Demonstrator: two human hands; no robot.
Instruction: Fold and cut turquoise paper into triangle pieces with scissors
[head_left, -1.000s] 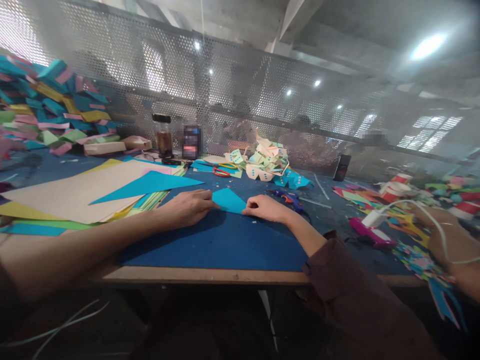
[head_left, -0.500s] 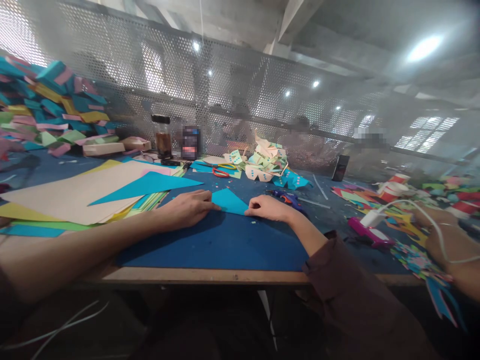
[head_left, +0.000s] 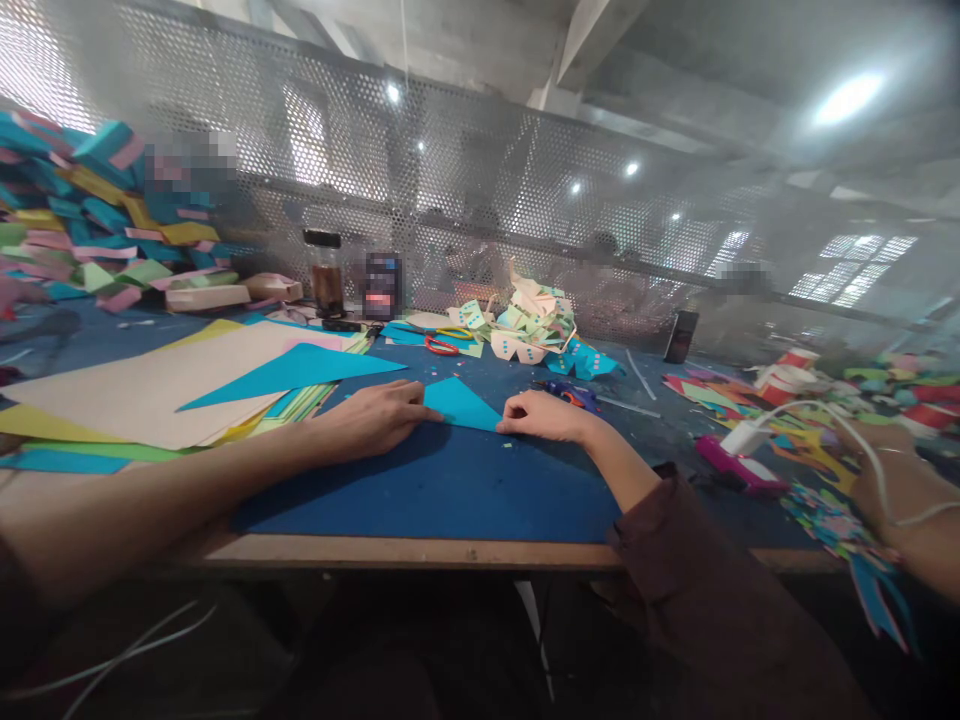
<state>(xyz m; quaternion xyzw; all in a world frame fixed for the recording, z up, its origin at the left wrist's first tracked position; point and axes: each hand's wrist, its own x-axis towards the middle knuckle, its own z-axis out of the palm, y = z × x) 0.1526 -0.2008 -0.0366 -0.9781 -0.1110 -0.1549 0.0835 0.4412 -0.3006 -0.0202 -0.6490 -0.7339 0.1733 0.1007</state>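
Note:
A blue paper triangle (head_left: 461,404) lies on the dark blue tabletop (head_left: 442,490) between my hands, its long edge towards me. My left hand (head_left: 386,412) is at its left corner, fingers curled together and fingertips pressing the paper. At the right corner, my right hand (head_left: 541,415) pinches the edge between thumb and fingers. To the left, a larger blue paper triangle (head_left: 300,373) rests on a stack of coloured sheets (head_left: 150,385). Behind the small triangle lie red-handled scissors (head_left: 441,345).
A pile of folded paper pieces (head_left: 532,315) stands beyond my hands, near a blue glue gun (head_left: 568,393). A jar (head_left: 326,275) and a phone (head_left: 681,337) stand farther back. Folded paper boxes (head_left: 97,200) are heaped at left. Another person's arm (head_left: 900,490) is at right, near a pink power strip (head_left: 739,467).
My right hand has slid slightly to the right along the triangle's long edge to its corner. My left hand has hardly moved.

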